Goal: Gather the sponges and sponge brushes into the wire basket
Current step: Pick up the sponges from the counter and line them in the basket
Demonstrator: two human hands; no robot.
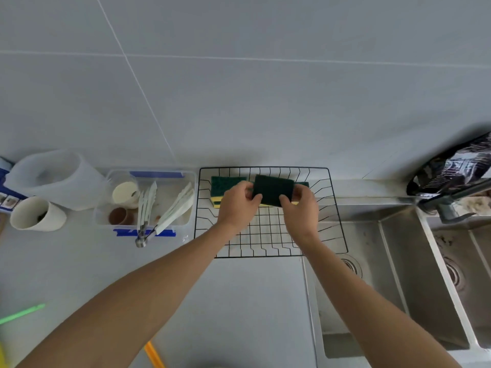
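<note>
A black wire basket (334, 208) stands on the counter against the wall, partly over the sink's left edge. Inside it, at the back left, lies a green-and-yellow sponge (225, 184). Both hands reach into the basket and hold a second sponge (272, 192), dark green side up, above the basket floor. My left hand (236, 205) grips its left edge and my right hand (301, 211) grips its right edge. Another green corner (303, 184) shows behind the held sponge; what it belongs to is hidden. An orange handle (154, 357) and a green handle (21, 313) lie near the frame's bottom left.
Left of the basket sits a clear plastic box (183, 208) holding white tongs, a cup and small items. Further left are a white cup (39, 215) and a translucent jug (53, 176). A steel double sink (398, 274) and a faucet (451, 205) fill the right side.
</note>
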